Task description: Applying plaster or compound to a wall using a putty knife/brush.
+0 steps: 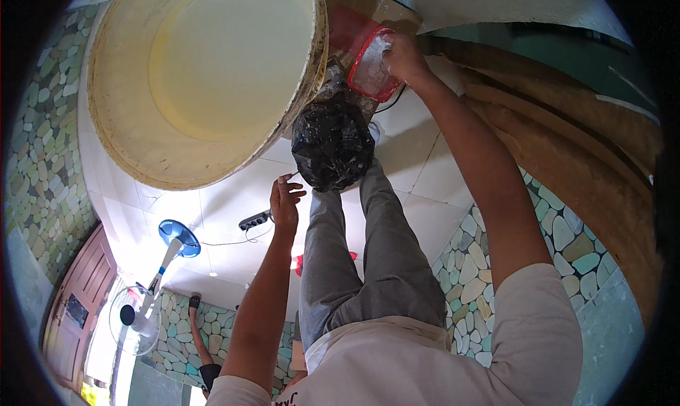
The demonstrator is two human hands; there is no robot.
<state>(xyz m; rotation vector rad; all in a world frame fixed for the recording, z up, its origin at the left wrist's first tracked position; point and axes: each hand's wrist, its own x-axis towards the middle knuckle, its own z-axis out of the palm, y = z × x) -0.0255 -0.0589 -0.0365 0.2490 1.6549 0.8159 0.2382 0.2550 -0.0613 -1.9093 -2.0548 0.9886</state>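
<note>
My right hand reaches over the rim of a red plastic tub, its fingers curled down at the whitish, crumbly stuff inside. What those fingers grip is hidden. Lower and to the left, my left hand hangs beside a crumpled black plastic bag, fingers loosely apart. A thin line shows at its fingertips, too small to name. The black bag covers something bulky just in front of my legs. A big cream bucket of cloudy, pale liquid stands to the left of both.
Cardboard lies behind the red tub. Brown draped sheets line the right side. On the tiled floor are a black power strip with its cord and a standing fan with a blue base. Another person's leg shows at the lower left.
</note>
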